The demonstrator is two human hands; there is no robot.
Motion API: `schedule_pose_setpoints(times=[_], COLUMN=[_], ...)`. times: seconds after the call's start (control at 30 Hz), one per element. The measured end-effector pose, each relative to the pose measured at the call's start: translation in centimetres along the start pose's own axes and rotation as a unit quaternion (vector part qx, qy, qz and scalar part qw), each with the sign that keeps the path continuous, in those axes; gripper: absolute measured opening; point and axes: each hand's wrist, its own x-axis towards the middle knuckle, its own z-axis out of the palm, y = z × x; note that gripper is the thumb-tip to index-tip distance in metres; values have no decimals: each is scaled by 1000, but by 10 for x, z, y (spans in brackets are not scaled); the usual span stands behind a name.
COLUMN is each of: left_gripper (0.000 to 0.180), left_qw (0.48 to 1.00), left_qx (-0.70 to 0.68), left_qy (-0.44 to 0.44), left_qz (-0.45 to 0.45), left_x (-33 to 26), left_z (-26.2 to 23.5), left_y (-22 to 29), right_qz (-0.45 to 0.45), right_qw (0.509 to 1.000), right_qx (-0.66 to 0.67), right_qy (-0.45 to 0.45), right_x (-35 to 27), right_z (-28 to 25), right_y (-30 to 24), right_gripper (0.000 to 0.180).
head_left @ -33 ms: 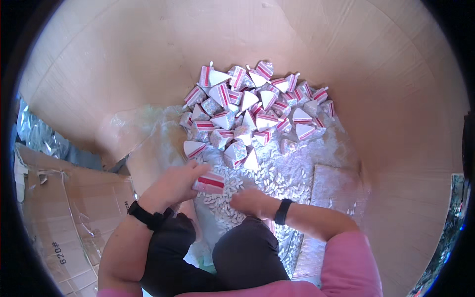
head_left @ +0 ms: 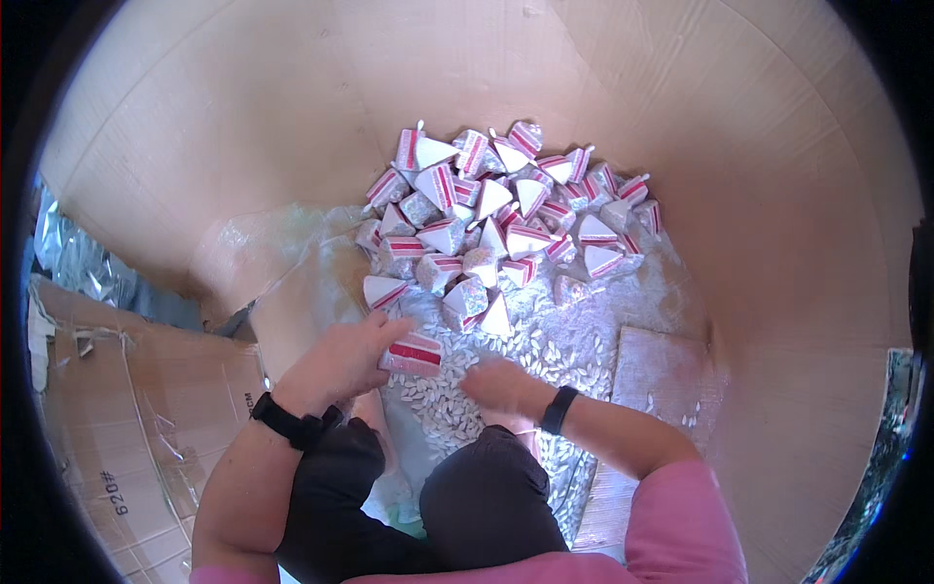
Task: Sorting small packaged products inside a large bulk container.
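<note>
View from my head, looking down. My left hand (head_left: 341, 360) holds a wedge (head_left: 413, 353), a red-and-white striped, cake-slice-shaped packet; my fingers (head_left: 389, 336) are curled around its left end, closed on it. My right hand (head_left: 496, 382) lies palm down just right of the wedge, pressed into a layer of small white pellets (head_left: 443, 404); whether its fingers grasp anything I cannot tell, since they are partly buried. Each wrist carries a black band (head_left: 290, 421).

The held wedge sits at the near edge of the floor (head_left: 681, 146), a pale brown, curved cardboard surface, directly in front of my knees (head_left: 486, 496). Beyond it, toward the middle of the floor, a pile (head_left: 496, 219) of like wedges lies heaped, some showing white triangular faces, others glittery wrapped sides. A clear plastic sheet (head_left: 292, 263) lies under the pile and pellets. A flattened carton (head_left: 117, 409) lies at the left edge.
</note>
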Motion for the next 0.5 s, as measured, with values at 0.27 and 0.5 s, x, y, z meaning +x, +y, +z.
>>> schedule_pose_setpoints(times=[0.27,0.5], left_gripper=[62,60], left_qw=[997,992], left_qx=[-54,-91], left_qy=[9,-3], left_qz=[-48,-82], left_x=[-1,-1], left_z=[-7,-6], left_y=[-5,-10], right_qz=[423,495], right_qw=[857,830], right_qx=[15,38], right_qy=[293,256], right_x=[-55,-71], right_z=[72,82], right_y=[196,230], right_gripper=[41,40])
